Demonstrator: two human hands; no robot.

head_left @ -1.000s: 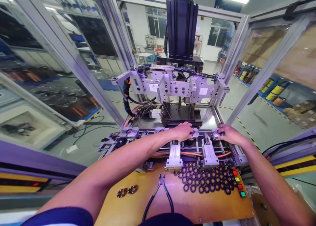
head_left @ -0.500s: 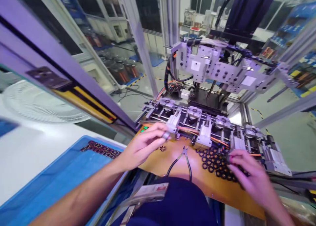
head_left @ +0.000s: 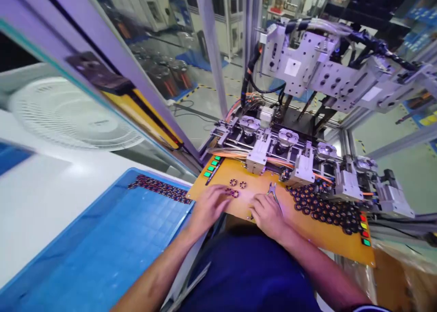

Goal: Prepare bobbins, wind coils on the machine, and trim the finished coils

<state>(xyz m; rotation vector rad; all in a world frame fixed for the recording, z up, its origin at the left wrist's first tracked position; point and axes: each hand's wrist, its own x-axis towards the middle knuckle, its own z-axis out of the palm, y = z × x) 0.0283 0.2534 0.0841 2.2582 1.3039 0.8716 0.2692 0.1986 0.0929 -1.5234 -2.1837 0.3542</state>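
My left hand [head_left: 209, 206] lies low on the orange board [head_left: 327, 239] with its fingers stretched out nearly flat. Its fingertips touch a small wound ring [head_left: 235, 193]. Two more such rings [head_left: 238, 183] lie just beyond it. My right hand [head_left: 268, 215] is curled over the handles of the black cutters [head_left: 272, 188]; only the cutters' head shows past my fingers. A heap of several dark rings [head_left: 321, 207] covers the board to the right of that hand.
Behind the board a machine fixture [head_left: 287, 153] carries a row of round holders, with a grey tool head [head_left: 327, 75] above. Green buttons [head_left: 211, 166] sit at the board's left, coloured ones [head_left: 364, 232] at its right. A blue tray [head_left: 102, 239] holds a row of rings [head_left: 159, 188].
Both hands drew back from the fixture to the board's near edge. My left hand brought a small ring down beside the two on the board. My right hand left the ring heap for the cutters.
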